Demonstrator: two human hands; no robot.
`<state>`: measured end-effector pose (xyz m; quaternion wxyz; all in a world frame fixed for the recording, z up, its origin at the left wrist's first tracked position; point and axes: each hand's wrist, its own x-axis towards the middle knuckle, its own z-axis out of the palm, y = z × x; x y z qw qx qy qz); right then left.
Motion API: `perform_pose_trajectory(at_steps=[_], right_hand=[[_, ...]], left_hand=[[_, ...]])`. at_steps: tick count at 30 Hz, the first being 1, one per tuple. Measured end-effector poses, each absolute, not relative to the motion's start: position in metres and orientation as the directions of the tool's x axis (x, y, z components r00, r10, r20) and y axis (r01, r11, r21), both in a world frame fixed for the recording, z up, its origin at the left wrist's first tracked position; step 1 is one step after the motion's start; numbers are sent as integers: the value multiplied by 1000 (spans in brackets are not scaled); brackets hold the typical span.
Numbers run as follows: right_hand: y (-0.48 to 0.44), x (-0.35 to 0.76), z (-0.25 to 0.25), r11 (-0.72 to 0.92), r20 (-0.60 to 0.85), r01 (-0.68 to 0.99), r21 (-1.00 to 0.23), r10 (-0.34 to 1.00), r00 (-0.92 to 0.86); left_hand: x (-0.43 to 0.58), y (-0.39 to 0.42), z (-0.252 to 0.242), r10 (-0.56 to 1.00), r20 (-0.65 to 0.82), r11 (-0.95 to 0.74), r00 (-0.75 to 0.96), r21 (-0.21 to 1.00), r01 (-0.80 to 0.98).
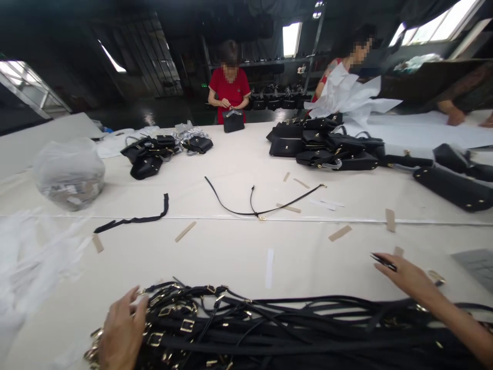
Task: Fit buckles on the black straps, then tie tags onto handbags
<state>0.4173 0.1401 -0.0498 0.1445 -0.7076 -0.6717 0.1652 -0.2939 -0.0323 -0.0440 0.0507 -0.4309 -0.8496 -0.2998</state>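
Note:
A thick heap of black straps with gold buckles lies along the near side of the table. My left hand is at the heap's left end, its fingers curled on the gold-fitted end of a black strap. To the right, above the heap, my right hand is closed around a small black pointed tool that looks like thread snips, tips facing left. Beyond the hands, a single thin black strap with a gold clasp is laid out in a curve.
Black handbags are piled at the back right, more bags at the back left. A clear plastic bag stands left. A black strip and paper slips are scattered about. Across the table, a person in red handles a bag.

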Motion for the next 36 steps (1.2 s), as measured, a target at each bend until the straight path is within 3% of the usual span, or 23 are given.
perform_pose_trajectory(at_steps=[4, 10, 16, 19, 21, 24, 27, 29, 31, 33, 36], right_hand=[[190, 336, -55, 4, 3, 915, -403, 1000, -4], [257, 182, -86, 270, -1, 823, -500, 950, -313], [296, 94, -116, 353, 53, 810, -469, 926, -373], [284, 85, -117, 437, 77, 763, -477, 885, -459], [256, 81, -113, 514, 75, 694, -504, 826, -558], [201, 81, -104, 642, 62, 442, -627, 606, -793], [178, 96, -103, 681, 123, 252, -687, 451, -884], [193, 108, -112, 766, 297, 294, -572, 528, -796], [222, 115, -131, 785, 405, 459, -417, 612, -680], [250, 116, -152, 768, 410, 569, -293, 639, -651], [268, 114, -171, 775, 381, 603, -189, 624, -683]], left_hand=[[-230, 18, -36, 837, 362, 194, -410, 505, 841], [-120, 61, -52, 966, 150, 41, -211, 714, 698], [-64, 89, -66, 981, -151, 189, -122, 886, 424], [-67, 109, -77, 935, -309, 334, -172, 932, 143], [-72, 123, -84, 887, -422, 398, -187, 905, -152], [-80, 139, -87, 821, -558, 391, -122, 705, -592], [-91, 147, -83, 813, -578, 328, -66, 548, -769], [-102, 146, -78, 822, -558, 282, -115, 572, -770], [-112, 141, -72, 819, -532, 224, -214, 640, -735], [-124, 133, -66, 807, -511, 185, -294, 693, -697], [-143, 117, -54, 794, -483, 118, -368, 717, -688]])
